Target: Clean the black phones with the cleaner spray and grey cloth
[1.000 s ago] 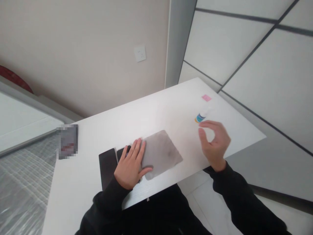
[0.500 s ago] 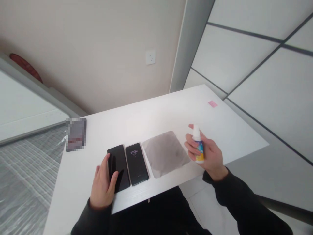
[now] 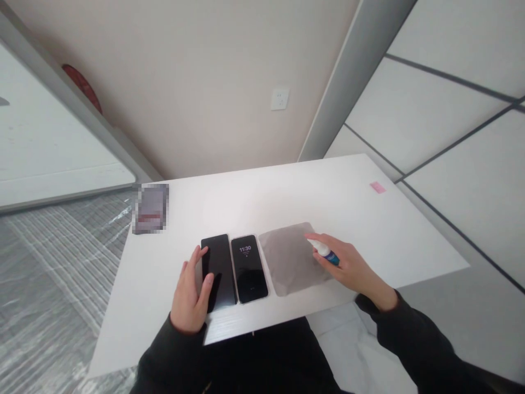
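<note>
A black phone [image 3: 223, 279] with a dark screen lies on the white table. My left hand [image 3: 191, 298] rests at its left edge, fingers apart, thumb and fingertips touching the phone. Right beside it lies a second phone [image 3: 249, 276], whose screen reads 11:30. A grey cloth [image 3: 287, 262] is spread flat to the right of both phones. Over the cloth's right side, my right hand [image 3: 348, 262] is closed around a small spray bottle [image 3: 323, 250] with a white top and blue label. The bottle tilts with its nozzle pointing left, the index finger at its top; the fingers hide its lower part.
A blurred-out flat item [image 3: 151, 209] lies at the table's far left corner. Toward the far right corner sits a pink slip [image 3: 378, 187]. A wall with a socket [image 3: 280, 99] stands behind the table [image 3: 262, 189], and panelling [image 3: 455, 164] borders the right.
My right hand has tipped the spray bottle from upright to leaning left and lowered it over the cloth. My left hand stays at the black phone. The whole view has shifted.
</note>
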Available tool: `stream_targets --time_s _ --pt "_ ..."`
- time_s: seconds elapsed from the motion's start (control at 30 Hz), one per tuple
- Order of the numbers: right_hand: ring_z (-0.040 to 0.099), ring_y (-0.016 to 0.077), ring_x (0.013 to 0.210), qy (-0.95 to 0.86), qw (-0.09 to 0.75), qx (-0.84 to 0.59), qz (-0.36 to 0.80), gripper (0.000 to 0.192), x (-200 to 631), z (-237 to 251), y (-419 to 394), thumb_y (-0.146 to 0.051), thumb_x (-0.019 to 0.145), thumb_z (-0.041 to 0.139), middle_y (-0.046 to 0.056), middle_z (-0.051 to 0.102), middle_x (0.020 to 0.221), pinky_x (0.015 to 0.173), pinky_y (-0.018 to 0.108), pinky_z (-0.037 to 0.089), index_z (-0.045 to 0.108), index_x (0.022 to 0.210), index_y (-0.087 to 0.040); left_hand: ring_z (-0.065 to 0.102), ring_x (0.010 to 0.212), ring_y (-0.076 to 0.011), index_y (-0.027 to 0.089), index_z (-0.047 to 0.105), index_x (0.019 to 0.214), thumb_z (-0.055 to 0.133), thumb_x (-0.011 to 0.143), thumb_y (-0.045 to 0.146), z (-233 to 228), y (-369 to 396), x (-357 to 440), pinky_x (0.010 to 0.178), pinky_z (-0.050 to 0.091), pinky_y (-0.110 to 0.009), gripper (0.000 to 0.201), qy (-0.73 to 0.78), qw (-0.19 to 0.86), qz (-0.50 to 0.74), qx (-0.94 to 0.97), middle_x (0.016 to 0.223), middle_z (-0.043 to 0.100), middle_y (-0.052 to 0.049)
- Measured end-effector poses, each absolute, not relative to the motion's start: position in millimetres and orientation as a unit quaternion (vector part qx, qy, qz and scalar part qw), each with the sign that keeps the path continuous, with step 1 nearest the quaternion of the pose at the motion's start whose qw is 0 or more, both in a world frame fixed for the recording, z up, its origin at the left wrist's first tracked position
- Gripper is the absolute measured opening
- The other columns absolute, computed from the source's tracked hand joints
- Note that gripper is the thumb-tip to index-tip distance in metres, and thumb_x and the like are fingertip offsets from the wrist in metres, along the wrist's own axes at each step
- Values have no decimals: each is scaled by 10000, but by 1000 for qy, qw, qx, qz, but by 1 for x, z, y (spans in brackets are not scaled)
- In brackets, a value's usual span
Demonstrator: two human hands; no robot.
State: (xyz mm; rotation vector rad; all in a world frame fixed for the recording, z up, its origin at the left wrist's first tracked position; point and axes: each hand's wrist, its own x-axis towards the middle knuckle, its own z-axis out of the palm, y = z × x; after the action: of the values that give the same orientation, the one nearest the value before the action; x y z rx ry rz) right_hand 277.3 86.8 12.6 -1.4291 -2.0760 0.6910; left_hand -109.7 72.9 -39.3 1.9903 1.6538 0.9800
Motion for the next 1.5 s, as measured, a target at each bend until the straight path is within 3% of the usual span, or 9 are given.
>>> stream_targets --time_s 0.13,0.23,0.4,0.67,0.77,0.9,1.07,1.4,1.5 --pt "762 256 883 -834 117 -516 158 454 281 3 95 -313 1075 406 88 753 1237 712 367 598 493 1520 -296 532 1428 -367 258 305 1610 446 1050 393 -38 72 -108 1187 362 -713 593 590 189 355 700 1507 581 -186" --pt "720 218 671 -864 65 -496 58 399 283 -6 99 -251 1068 402 88 775 1100 575 322 517 604 1413 -251 532 1429 -363 263 317 1606 453 1048 389 -37 72 -108 1196 359 -701 588 592 189 353 699 1505 583 -180" --pt "670 186 596 -875 61 -479 -15 364 292 -8 100 -231 1078 393 83 766 1024 499 299 395 651 1335 -228 552 1407 -370 281 308 1609 456 1046 388 -34 72 -108 1177 372 -720 591 593 191 343 703 1494 595 -174" --pt "627 160 569 -902 81 -424 5 370 294 -6 93 -298 1110 339 57 753 954 518 284 399 664 1280 -245 555 1401 -356 240 369 1576 454 1047 409 -33 72 -109 1196 371 -685 562 600 184 328 706 1485 600 -171" --pt "717 213 733 -873 125 -471 17 358 309 -4 100 -333 1084 401 79 766 1074 593 309 488 592 1379 -264 563 1388 -342 205 418 1544 448 1048 415 -33 73 -108 1189 415 -624 540 602 175 325 708 1472 604 -174" --pt "694 333 1136 -730 284 -619 61 503 350 -5 133 -417 974 515 178 664 1355 906 445 557 500 1422 -190 591 1350 -306 186 499 1478 462 1042 406 -31 76 -108 1142 496 -510 489 599 156 328 714 1444 615 -161" --pt "711 307 873 -602 400 -685 94 279 384 -16 166 -441 876 589 124 740 990 832 473 558 548 1057 -233 600 1331 -288 208 589 1380 482 1034 363 -26 77 -109 1140 500 -487 393 588 113 338 726 1423 619 -133" --pt "717 278 798 -531 465 -699 114 431 395 -34 165 -486 839 680 86 766 941 835 488 573 517 1147 -233 490 1428 -381 158 514 1449 505 1019 396 -37 56 -87 1158 453 -612 491 610 53 276 741 1529 470 -229" --pt "728 326 975 -532 471 -696 102 595 400 -34 155 -521 776 757 159 741 1141 901 513 576 522 1226 -209 446 1462 -407 153 482 1482 509 1014 426 -42 55 -89 1167 422 -644 543 618 47 262 739 1573 423 -248"
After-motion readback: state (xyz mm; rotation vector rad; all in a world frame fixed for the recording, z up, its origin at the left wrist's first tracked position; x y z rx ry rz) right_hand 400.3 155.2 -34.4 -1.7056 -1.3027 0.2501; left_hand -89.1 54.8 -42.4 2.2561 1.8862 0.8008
